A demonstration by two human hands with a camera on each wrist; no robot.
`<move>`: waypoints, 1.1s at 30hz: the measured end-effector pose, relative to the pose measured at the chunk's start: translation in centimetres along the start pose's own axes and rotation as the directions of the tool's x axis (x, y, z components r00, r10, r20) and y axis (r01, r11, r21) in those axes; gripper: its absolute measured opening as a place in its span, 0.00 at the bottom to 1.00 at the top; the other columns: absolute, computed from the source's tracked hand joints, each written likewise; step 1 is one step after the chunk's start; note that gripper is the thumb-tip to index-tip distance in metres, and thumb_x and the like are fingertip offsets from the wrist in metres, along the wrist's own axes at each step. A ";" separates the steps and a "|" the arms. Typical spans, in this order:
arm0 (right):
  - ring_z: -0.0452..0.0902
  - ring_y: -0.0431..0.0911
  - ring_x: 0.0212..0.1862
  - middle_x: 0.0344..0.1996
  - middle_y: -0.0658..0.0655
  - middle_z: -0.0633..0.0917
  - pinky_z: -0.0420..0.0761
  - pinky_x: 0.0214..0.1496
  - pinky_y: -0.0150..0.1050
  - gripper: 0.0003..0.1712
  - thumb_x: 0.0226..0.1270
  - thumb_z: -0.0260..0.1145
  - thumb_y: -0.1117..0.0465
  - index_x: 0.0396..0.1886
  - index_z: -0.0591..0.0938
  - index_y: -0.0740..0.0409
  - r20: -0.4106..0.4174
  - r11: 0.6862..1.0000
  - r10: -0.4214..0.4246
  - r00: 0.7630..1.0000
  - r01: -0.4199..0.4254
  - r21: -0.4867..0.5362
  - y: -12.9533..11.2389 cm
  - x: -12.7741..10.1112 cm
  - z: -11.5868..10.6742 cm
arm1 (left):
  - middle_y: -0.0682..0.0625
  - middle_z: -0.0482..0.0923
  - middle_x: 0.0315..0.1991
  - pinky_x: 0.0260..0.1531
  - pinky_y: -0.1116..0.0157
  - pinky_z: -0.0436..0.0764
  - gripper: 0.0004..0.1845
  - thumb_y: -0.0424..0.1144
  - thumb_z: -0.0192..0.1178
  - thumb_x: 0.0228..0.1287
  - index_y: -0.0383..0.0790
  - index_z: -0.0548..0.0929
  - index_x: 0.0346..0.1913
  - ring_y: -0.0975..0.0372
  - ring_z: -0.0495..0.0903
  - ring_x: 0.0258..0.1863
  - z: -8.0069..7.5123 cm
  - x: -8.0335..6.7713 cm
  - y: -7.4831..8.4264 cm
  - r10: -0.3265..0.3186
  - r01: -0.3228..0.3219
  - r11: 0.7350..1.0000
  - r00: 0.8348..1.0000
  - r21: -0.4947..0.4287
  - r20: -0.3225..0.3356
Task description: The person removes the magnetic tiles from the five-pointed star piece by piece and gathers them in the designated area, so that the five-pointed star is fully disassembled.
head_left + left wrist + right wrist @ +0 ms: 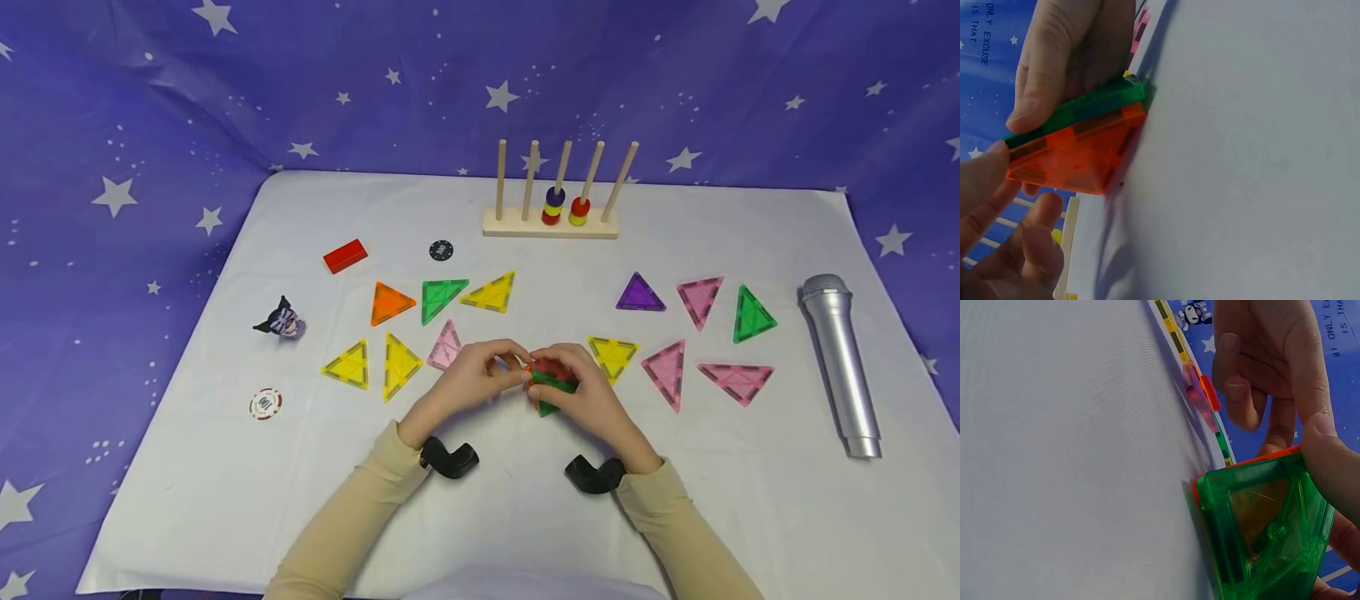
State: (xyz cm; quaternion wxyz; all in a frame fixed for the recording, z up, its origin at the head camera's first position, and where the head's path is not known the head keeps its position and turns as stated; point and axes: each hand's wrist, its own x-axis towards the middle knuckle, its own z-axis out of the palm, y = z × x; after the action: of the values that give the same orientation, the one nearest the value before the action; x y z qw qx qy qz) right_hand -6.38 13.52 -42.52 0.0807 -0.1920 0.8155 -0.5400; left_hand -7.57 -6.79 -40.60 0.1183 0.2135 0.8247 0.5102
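Observation:
Near the middle of the table, both hands hold a small group of translucent triangular magnetic tiles. My right hand grips a green triangular tile, its thumb along one edge. An orange triangular tile stands against the green one, their edges meeting at the top. My left hand pinches the orange tile at its corner with thumb and fingertips. A reddish surface shows behind the green tile in the head view; fingers cover part of it. The group's lower edges are close to the white tabletop; contact is unclear.
Loose triangular tiles lie on both sides, including an orange tile and a purple tile. A wooden peg stand with rings is at the back. A silver microphone lies right; a red block and figurine lie left.

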 end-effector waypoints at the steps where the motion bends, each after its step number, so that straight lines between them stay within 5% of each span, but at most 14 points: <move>1: 0.67 0.47 0.48 0.50 0.54 0.74 0.68 0.47 0.46 0.22 0.52 0.70 0.62 0.49 0.78 0.53 0.004 1.000 0.002 1.000 -0.002 -0.002 0.0 0.0 0.0 | 0.55 0.79 0.31 0.15 0.69 0.69 0.07 0.39 0.62 0.58 0.44 0.81 0.40 0.64 0.69 0.13 0.0 0.0 -0.1 0.000 0.000 1.000 1.000 -0.006 0.000; 10: 0.67 0.44 0.47 0.49 0.49 0.73 0.68 0.46 0.46 0.20 0.53 0.70 0.56 0.47 0.78 0.47 0.015 0.999 0.027 1.000 -0.027 0.027 0.0 0.1 0.0 | 0.53 0.81 0.36 0.17 0.68 0.73 0.07 0.38 0.62 0.57 0.44 0.81 0.39 0.60 0.75 0.14 0.1 0.0 -0.4 -0.019 0.019 0.998 1.000 -0.055 0.009; 19: 0.67 0.45 0.47 0.48 0.50 0.73 0.70 0.46 0.46 0.20 0.52 0.71 0.58 0.46 0.78 0.49 -0.001 0.999 0.036 0.999 -0.036 0.029 -0.3 0.0 0.1 | 0.53 0.82 0.34 0.20 0.70 0.72 0.07 0.39 0.63 0.53 0.45 0.81 0.37 0.62 0.74 0.20 0.4 0.1 -0.1 0.004 -0.002 0.999 0.999 0.046 -0.047; 27: 0.67 0.44 0.47 0.48 0.50 0.72 0.70 0.46 0.46 0.19 0.52 0.71 0.55 0.45 0.79 0.47 -0.019 0.999 0.046 0.999 -0.045 0.018 -0.1 -0.1 0.5 | 0.54 0.79 0.26 0.19 0.71 0.68 0.08 0.31 0.56 0.52 0.45 0.81 0.35 0.66 0.70 0.17 0.6 -0.4 -0.7 -0.032 0.043 0.995 0.993 0.095 -0.116; 33: 0.66 0.43 0.46 0.48 0.50 0.73 0.69 0.45 0.44 0.19 0.51 0.71 0.57 0.45 0.79 0.48 -0.016 0.999 0.048 0.999 -0.048 0.001 -0.5 0.0 0.3 | 0.56 0.78 0.28 0.18 0.70 0.67 0.05 0.34 0.59 0.55 0.44 0.82 0.35 0.65 0.68 0.17 0.4 -0.5 -1.0 -0.008 0.011 0.997 0.999 0.072 -0.033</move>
State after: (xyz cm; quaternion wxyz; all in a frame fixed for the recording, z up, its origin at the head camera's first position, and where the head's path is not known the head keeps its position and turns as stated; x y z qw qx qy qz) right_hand -6.17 13.06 -42.23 0.0872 -0.1681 0.8204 -0.5395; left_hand -7.21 -7.12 -41.67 0.0993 0.2054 0.8454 0.4830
